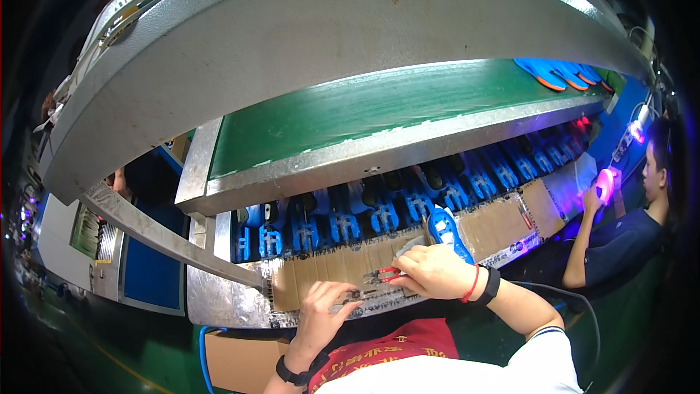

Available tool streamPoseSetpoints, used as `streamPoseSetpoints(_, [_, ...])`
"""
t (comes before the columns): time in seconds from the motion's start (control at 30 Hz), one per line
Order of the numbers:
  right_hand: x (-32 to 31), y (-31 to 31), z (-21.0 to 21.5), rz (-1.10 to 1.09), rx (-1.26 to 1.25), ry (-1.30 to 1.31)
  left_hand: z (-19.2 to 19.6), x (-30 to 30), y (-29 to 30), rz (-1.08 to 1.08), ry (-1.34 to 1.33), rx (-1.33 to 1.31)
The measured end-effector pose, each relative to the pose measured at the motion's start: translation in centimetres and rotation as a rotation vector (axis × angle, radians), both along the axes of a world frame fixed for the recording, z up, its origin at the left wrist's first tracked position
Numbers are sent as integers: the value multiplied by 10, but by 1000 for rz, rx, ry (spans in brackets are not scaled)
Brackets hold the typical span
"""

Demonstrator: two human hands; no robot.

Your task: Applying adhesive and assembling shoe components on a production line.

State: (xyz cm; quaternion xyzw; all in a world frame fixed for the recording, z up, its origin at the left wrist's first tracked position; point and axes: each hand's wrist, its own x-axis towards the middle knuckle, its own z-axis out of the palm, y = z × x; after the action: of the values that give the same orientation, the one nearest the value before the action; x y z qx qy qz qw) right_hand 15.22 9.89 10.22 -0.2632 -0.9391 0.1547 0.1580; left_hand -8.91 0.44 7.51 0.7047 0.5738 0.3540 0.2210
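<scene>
My right hand is closed round a pair of small pliers with red handles, their jaws turned to the left over the cardboard. Left of it, my left hand reaches in with thumb and fingers apart. A small dark item, too small to make out, lies by those fingertips. Just beyond my right hand a blue shoe sole rests on the ledge. Something grey shows beside my right fingers, partly hidden.
A grey metal beam arches over the bench. Behind the ledge, several blue shoe-shaped pieces stand in a row under a green conveyor belt, which carries blue and orange soles. At right, a person holds a glowing pink item.
</scene>
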Motion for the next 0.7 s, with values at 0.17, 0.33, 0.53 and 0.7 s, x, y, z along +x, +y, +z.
streamPoseSetpoints(0.17, [-1, 0, -1, 3, -12, 5, 0, -2, -2, -1, -12, -34])
streamPoseSetpoints(0.33, [-2, -2, -2, -4, 3, 6, -7, -6, -2, 15, 13, -2])
streamPoseSetpoints(0.53, [-3, -4, -5, -22, 27, 90, -6, -8, -2, 18, 1, -9])
streamPoseSetpoints(0.7, [-5, -5, -3, -44, 25, 140, -8, -9, -3, 25, -4, -10])
